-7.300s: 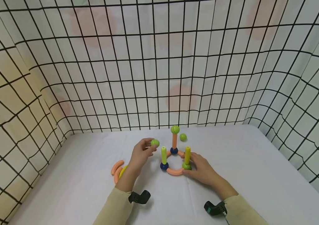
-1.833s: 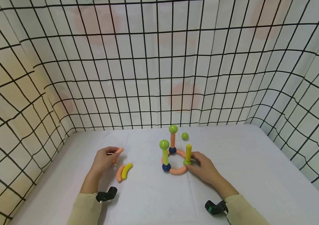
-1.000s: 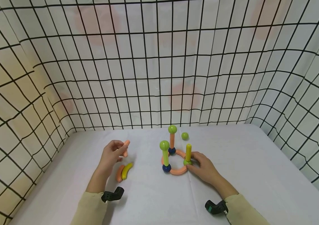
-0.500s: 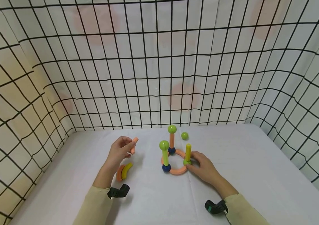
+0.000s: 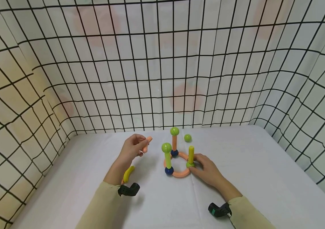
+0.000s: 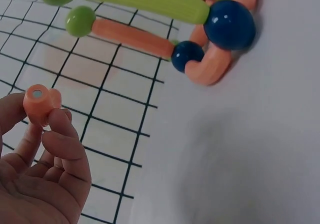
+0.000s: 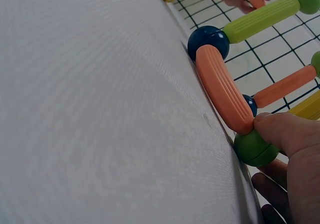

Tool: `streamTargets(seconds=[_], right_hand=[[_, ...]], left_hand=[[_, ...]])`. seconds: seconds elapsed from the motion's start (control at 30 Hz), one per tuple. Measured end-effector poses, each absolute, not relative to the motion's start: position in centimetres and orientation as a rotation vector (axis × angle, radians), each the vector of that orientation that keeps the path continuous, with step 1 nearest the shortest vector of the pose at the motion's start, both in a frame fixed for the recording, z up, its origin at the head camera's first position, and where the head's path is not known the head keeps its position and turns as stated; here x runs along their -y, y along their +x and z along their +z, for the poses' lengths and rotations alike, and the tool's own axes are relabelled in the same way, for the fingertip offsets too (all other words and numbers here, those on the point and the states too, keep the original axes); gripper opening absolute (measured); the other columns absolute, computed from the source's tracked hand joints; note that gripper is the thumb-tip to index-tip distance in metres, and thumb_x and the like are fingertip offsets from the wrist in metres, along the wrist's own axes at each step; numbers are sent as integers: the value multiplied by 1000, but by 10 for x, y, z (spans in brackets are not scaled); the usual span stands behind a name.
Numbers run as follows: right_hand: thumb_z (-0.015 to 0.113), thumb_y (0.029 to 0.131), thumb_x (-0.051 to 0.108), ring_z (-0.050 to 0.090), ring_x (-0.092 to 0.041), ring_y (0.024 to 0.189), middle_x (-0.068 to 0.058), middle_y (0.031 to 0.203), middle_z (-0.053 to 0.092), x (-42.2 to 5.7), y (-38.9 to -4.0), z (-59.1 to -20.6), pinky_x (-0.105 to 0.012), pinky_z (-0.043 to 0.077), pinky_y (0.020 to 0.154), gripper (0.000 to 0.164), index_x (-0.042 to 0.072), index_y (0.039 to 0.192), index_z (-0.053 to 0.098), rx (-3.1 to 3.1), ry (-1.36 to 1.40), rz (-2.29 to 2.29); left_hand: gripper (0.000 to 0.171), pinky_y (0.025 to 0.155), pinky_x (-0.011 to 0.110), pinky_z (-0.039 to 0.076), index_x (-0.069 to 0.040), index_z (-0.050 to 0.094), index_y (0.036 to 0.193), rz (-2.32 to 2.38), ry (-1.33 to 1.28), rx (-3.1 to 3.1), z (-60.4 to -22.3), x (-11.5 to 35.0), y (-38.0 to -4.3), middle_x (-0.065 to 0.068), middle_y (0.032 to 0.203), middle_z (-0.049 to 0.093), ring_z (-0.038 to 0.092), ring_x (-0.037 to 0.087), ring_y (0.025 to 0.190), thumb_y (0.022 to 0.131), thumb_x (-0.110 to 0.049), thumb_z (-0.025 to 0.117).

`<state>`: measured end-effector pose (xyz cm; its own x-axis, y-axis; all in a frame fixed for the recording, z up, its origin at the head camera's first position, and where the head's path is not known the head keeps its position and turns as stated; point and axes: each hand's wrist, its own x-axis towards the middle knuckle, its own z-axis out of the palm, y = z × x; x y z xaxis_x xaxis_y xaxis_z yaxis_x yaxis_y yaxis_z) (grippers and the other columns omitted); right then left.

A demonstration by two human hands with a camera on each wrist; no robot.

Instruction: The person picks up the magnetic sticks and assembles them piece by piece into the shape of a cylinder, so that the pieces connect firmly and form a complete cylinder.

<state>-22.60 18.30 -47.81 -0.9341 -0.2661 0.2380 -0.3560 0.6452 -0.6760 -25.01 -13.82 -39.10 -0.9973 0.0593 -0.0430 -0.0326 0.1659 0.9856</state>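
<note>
As left hand (image 5: 131, 148) pinches orange arc (image 6: 38, 107) | left wrist only: grey tip (image 6: 37, 93)

Diffuse, even light casts soft shadows on the table (image 5: 245, 159).

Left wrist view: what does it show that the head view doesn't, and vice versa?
Only left wrist: the grey disc in one end of the held orange curved piece.
Only head: the upright yellow rod and the yellow curved piece.
Both: the left hand pinching that orange piece, and the light-green rod between its green ball and blue ball.
</note>
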Motion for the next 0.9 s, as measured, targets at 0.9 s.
streamTargets(seconds=[0.9], right_hand=[[72, 92, 29, 54, -31, 132, -4, 132, 63, -182, -227, -480, -55, 41, 111, 41, 18, 130, 61, 2757, 510, 1169]], left_hand=[[27, 66, 26, 47, -8, 60, 116, 1980, 158, -2276, -370, 101, -269, 10, 107, 68, 55, 15, 75, 98, -28, 64]])
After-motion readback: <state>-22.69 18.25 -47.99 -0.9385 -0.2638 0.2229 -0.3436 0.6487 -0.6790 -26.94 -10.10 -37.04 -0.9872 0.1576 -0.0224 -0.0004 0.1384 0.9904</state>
